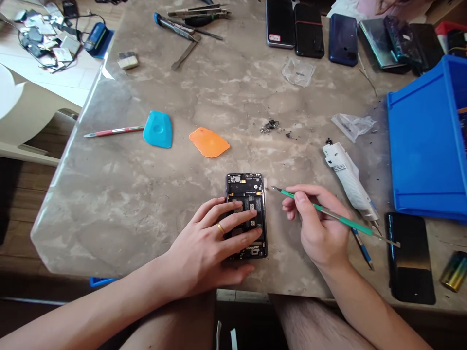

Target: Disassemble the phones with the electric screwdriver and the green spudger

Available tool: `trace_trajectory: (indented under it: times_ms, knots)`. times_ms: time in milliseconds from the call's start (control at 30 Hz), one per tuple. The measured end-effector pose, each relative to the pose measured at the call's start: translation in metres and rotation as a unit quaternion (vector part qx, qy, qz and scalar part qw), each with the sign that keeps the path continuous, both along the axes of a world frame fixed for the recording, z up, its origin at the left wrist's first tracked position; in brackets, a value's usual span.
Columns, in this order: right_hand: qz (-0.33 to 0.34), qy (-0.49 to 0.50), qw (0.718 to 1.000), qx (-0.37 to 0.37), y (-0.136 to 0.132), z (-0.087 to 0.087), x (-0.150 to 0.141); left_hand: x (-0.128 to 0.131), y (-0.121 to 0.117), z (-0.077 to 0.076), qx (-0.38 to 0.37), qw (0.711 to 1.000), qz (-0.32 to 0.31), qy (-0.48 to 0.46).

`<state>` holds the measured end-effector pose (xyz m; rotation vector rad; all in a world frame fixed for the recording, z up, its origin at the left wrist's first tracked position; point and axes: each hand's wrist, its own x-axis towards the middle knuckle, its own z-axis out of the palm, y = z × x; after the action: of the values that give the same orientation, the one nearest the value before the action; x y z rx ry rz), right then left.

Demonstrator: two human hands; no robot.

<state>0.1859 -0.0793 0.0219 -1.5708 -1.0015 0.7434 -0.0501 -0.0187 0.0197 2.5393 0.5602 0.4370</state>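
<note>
An opened phone (259,183) lies on the table near its front edge, its back cover off and black inner parts showing. Across it rests my left hand (219,238), fingers spread and flat, with a gold ring on one finger; the palm side is hidden. My right hand (317,218) pinches a slim green-handled pry tool (330,213). Its dark pointed tip stands just right of the phone's upper edge, apart from it, and a thin hooked end sticks out at the lower right. An orange plastic pick (209,143) and a blue plastic pick (157,129) lie beyond the phone.
Small screws and black bits (270,126) lie mid-table. At the right are a white electric screwdriver (346,177), a blue bin (423,155), a dark phone (410,277) and a battery (454,272). A red pen-like tool (116,131) is left; several phones (309,34) line the back.
</note>
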Motion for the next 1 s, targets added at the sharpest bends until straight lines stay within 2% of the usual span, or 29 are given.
trace_trajectory:
  times_ms: [833, 1000]
  knots:
    - [0.001, 0.020, 1.000, -0.001, -0.0001, -0.0020, -0.0007, 0.0025, -0.0007, 0.0023, -0.007, 1.000, 0.015, 0.001]
    - [0.002, 0.025, 1.000, 0.003, -0.0031, -0.0027, 0.0002, 0.0021, -0.0011, 0.0014, 0.011, 1.000, 0.013, 0.012]
